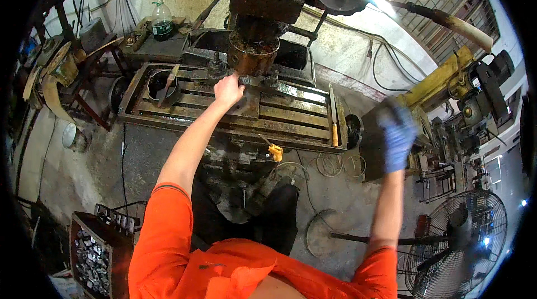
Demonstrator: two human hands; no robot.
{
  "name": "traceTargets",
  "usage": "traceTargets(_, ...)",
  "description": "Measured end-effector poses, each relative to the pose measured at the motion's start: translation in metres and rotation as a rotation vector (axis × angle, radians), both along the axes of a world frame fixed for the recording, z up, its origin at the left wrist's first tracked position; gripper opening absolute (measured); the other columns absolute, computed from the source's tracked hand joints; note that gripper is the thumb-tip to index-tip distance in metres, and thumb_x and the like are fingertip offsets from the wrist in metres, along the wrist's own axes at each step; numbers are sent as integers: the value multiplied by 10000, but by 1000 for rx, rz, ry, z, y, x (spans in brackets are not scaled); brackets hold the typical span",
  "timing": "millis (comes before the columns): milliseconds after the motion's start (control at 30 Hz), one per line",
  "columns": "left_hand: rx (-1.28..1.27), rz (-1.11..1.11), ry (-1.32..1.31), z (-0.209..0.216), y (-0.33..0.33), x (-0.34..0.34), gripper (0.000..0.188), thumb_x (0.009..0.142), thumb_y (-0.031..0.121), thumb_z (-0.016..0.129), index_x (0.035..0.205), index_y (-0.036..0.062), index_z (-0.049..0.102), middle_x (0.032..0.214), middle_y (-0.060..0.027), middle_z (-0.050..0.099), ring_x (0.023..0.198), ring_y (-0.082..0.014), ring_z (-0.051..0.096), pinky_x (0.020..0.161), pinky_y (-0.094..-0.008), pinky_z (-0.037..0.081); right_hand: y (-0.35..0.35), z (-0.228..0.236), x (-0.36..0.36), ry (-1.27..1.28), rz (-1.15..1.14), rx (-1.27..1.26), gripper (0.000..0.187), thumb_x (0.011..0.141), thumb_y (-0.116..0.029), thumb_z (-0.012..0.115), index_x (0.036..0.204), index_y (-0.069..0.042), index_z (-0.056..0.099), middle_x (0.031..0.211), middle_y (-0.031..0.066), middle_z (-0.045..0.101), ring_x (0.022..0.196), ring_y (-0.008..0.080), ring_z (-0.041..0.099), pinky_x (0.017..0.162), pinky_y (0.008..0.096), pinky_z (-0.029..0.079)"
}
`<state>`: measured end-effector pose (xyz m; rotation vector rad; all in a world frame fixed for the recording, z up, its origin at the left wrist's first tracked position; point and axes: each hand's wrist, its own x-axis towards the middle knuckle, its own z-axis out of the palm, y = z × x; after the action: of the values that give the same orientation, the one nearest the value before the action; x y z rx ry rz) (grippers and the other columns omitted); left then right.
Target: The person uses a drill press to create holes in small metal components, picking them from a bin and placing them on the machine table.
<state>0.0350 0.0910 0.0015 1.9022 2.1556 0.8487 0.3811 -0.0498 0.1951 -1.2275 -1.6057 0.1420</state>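
Observation:
My bare left hand [228, 92] is closed at the underside of the rusty brown spindle head [253, 57], above the slotted, oily machine table [296, 115]. Its thumb points up against the spindle's lower edge; whatever the curled fingers hold is hidden. Out to the right, my right hand [398, 138], in a blue glove, is raised clear of the table and smeared by motion. A dark blurred patch shows at its fingers, and I cannot make out whether it holds anything. Dark clamp-like blocks [217, 67] stand on the table beside the spindle.
A can [154, 95] with a brush [168, 84] stands on the table's left end. A wooden-handled file [335, 134] lies at its right end. A yellow-handled lever [274, 152] juts from the front. A large fan [456, 243] stands lower right, a box of metal parts [92, 262] lower left.

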Motion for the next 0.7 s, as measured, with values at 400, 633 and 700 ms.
traceTargets(400,-3,-6,-198,-5,12,-7,373,648,241,664,1000,120,645,865,-160,636,833,-310,606,721,-399,488,-3,161,-10,-523,-83,837,217,773,10,573,989,5,597,1054,147,581,1068,263,515,910,373,406)
traceTargets(633,-5,-22,-203,0,8,-11,337,645,246,668,952,105,662,834,-172,635,822,-317,606,726,-404,486,-17,86,0,538,553,324,268,868,-218,456,935,11,578,937,117,597,1018,227,521,911,335,369)
traceTargets(700,-26,-11,-200,2,8,-9,327,644,247,670,934,97,664,835,-178,634,816,-322,606,727,-406,486,-18,74,-1,504,556,369,312,869,-282,450,853,3,577,894,125,585,999,268,520,933,401,335)
